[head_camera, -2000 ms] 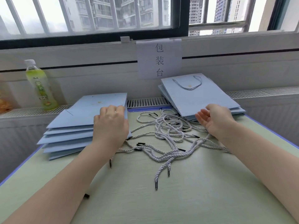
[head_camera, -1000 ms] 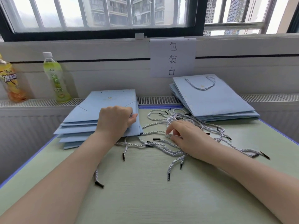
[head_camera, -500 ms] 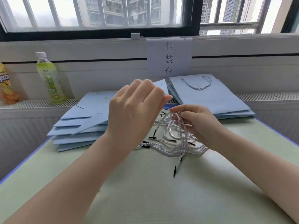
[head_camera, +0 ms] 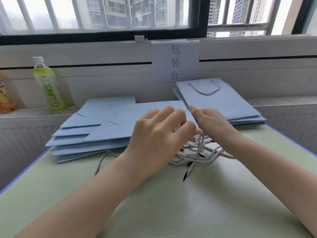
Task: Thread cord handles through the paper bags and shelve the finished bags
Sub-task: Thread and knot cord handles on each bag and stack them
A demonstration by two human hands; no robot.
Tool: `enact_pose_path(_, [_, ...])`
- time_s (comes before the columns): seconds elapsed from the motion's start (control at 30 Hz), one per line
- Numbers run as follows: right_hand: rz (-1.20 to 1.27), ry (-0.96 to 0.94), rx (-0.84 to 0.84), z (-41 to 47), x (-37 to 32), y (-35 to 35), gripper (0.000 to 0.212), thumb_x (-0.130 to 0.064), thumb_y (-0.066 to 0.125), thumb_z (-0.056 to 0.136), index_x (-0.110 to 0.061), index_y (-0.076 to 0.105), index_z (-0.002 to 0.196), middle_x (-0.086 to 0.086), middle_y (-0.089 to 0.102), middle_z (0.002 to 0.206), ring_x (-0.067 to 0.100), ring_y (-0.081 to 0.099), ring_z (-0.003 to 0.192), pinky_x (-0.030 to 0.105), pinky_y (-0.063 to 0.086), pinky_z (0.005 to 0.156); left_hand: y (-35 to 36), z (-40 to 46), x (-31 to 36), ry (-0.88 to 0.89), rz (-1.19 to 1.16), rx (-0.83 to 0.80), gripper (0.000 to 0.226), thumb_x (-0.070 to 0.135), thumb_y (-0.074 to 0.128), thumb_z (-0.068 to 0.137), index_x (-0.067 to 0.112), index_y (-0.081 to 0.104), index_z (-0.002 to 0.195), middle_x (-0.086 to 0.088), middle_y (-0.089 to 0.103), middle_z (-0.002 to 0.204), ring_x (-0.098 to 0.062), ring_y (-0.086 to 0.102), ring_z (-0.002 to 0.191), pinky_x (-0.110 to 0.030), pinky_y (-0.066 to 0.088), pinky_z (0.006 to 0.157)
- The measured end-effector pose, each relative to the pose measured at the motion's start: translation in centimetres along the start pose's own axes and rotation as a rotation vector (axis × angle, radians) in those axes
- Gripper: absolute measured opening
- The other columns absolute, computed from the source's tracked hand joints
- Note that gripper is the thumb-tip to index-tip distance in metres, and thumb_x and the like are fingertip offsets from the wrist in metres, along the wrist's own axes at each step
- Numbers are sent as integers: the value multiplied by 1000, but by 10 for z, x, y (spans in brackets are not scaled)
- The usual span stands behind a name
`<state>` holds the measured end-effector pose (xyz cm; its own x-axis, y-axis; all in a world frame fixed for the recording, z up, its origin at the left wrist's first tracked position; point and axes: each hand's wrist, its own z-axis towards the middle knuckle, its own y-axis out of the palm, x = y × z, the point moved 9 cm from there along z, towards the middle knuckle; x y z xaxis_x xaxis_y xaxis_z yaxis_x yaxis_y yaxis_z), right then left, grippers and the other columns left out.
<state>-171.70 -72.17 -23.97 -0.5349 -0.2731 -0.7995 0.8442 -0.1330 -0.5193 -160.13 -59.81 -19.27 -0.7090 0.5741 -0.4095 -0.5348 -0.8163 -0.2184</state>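
One flat light-blue paper bag [head_camera: 130,121] is raised off the left stack of flat bags [head_camera: 75,143]. My left hand [head_camera: 159,140] grips its right edge, fingers curled over the top and thumb underneath. My right hand [head_camera: 212,122] is right beside it at the same edge, pinching a white twisted cord [head_camera: 200,143] that hangs down into the loose pile of cords [head_camera: 202,157] on the table. The bag's holes at that edge are hidden by my fingers. At the back right lies a stack of bags [head_camera: 228,107], the top one with a cord handle fitted.
The pale green table [head_camera: 171,203] has a blue edge on both sides. A green drink bottle [head_camera: 49,86] and an orange bottle [head_camera: 5,97] stand on the ledge at the back left. A paper sign [head_camera: 175,60] hangs on the wall under the window.
My left hand has taken the top bag off the left stack and brought it toward the middle. My right hand picked a cord out of the pile and moved up to the bag's edge.
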Motion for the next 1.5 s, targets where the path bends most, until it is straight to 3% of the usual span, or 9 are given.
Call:
enact_pose_path(0.2, [378,220,-82,4,21,9,42,-42,58,88,-5,56,70,12,57,63,19,47,64,31,35,62,-3,3,10,42,-13,22,37,28,58,95,12,65,62,0,58,61,-21,50,54,-33,38,48])
enact_pose_path(0.33, [870,295,-39,9,22,11,26,-22,63,81,-9,48,98,12,41,83,25,38,77,30,31,58,-4,2,-10,-52,-66,1,41,30,48,99,13,69,68,3,66,74,-21,60,67,-36,43,70])
enact_pose_path(0.43, [1011,265,124,13,21,-10,12,-19,52,88,-10,51,96,14,49,89,26,50,76,22,43,49,8,-9,-59,-438,-72,-133,42,34,33,100,17,70,87,5,68,96,-21,60,93,-37,37,84])
enact_pose_path(0.57, [1112,138,188,13,10,-35,30,-24,51,71,-12,55,98,11,52,103,26,49,93,41,40,79,38,-59,-121,-1186,-417,-329,35,34,45,95,24,54,128,4,55,122,-17,50,116,-33,39,96])
enact_pose_path(0.73, [1150,-3,92,5,-14,-41,28,-31,45,85,-15,54,106,6,57,104,24,51,96,34,38,79,69,-95,-117,-1647,-932,-402,33,26,55,95,17,50,126,-1,63,97,-11,65,65,-19,51,54])
enact_pose_path(0.9, [1180,13,-31,0,-22,-24,42,-45,36,95,-11,61,100,5,67,89,21,64,94,47,53,87,87,-98,-82,-1697,-1230,-512,15,23,56,93,14,60,105,-1,48,71,-5,43,45,-13,35,35])
enact_pose_path(1.07, [936,55,-166,-6,-17,15,31,-39,54,86,-13,62,101,-4,65,93,18,57,101,46,47,87,92,-79,-32,-1668,-1881,-591,55,13,59,81,19,49,135,-4,49,67,-6,37,46,-10,34,36])
enact_pose_path(1.23, [829,195,-332,-13,-4,42,70,-59,60,66,-5,62,111,8,59,121,30,51,114,48,43,100,83,-58,-10,-1439,-2228,-645,54,13,51,90,21,40,143,-2,47,76,-4,42,50,-9,40,41])
enact_pose_path(1.5, [1272,347,-206,-7,6,29,26,-25,45,97,-2,57,91,7,52,75,12,55,56,20,49,47,81,-54,-8,-1241,-1788,-767,42,40,54,89,37,53,131,-7,58,91,-19,62,78,-25,54,62])
